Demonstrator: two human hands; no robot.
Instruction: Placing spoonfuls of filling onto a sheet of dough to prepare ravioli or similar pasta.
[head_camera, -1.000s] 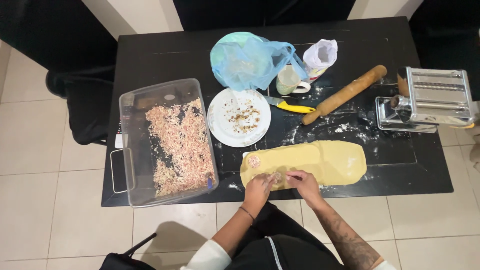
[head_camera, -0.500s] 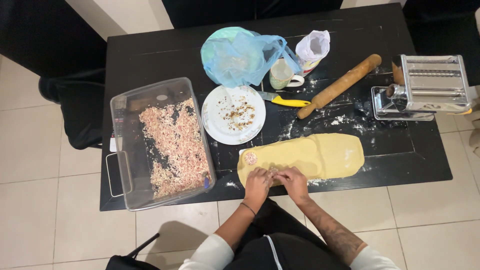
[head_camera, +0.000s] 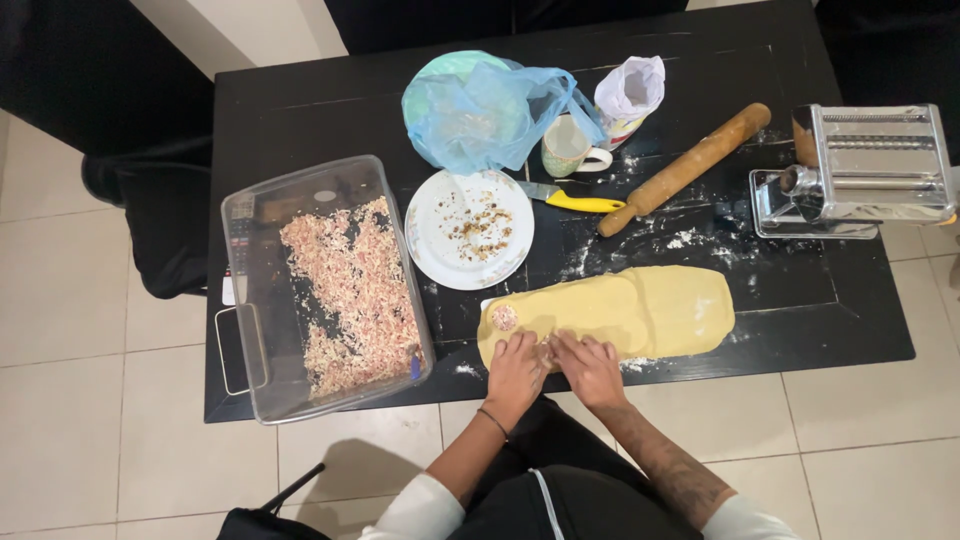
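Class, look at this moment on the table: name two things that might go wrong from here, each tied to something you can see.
1. Both hands, left hand and right hand, press the dough sheet near the table edge; it might slide off or tear.
2. The clear tub of filling overhangs the table's front edge and may tip if bumped.

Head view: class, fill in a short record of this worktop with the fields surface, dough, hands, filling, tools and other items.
surface: black table, dusted with flour
dough: yellow sheet, flat near the front edge, a small mound of filling at its left end
hands: left hand and right hand side by side, pressing the sheet's near edge
filling: clear tub of pinkish mince
tools: rolling pin, pasta machine, yellow-handled knife
other items: plate, mug, blue bag, flour bag
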